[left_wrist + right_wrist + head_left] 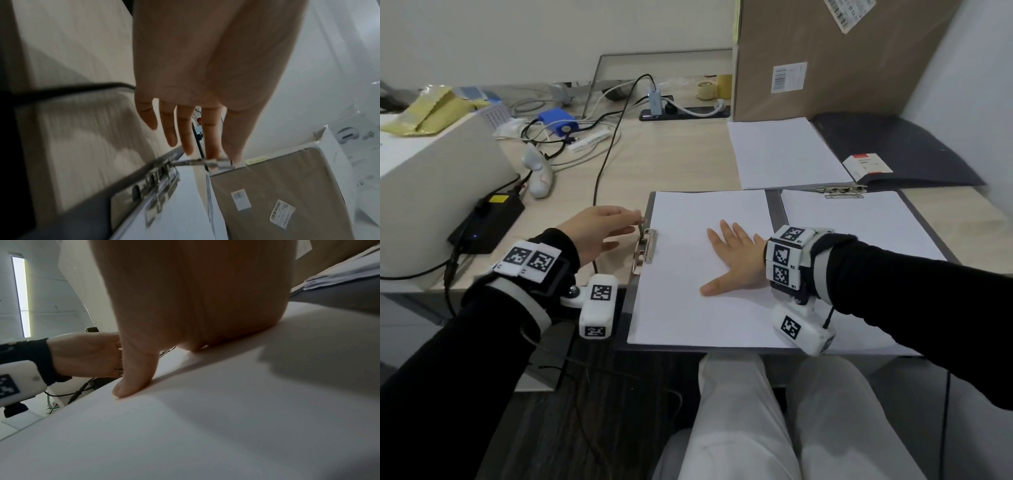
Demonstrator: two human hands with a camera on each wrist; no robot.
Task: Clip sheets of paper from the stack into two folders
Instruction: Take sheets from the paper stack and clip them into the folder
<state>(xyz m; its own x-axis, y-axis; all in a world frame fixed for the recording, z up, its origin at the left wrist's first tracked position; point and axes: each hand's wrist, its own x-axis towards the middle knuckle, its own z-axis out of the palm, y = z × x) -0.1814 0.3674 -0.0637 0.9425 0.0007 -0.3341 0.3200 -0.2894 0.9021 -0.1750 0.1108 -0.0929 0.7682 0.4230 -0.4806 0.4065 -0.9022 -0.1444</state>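
Observation:
A grey folder (774,209) lies open at the desk's front edge, a white sheet (688,301) on its left half and another sheet (859,222) on its right half. A metal clip (645,248) sits on the left edge, over the sheet's margin. My left hand (633,222) pinches the clip's raised lever (213,162) between thumb and index finger. My right hand (729,255) lies flat on the left sheet (226,418), fingers spread. Behind are a paper stack (784,154) and a dark second folder (900,147) with its own clip (842,190).
A big cardboard box (825,58) stands at the back right. At the left are a white box (431,171), a black power adapter (486,222), tangled cables (602,154) and a power strip (685,111). My legs (774,428) are under the desk's front edge.

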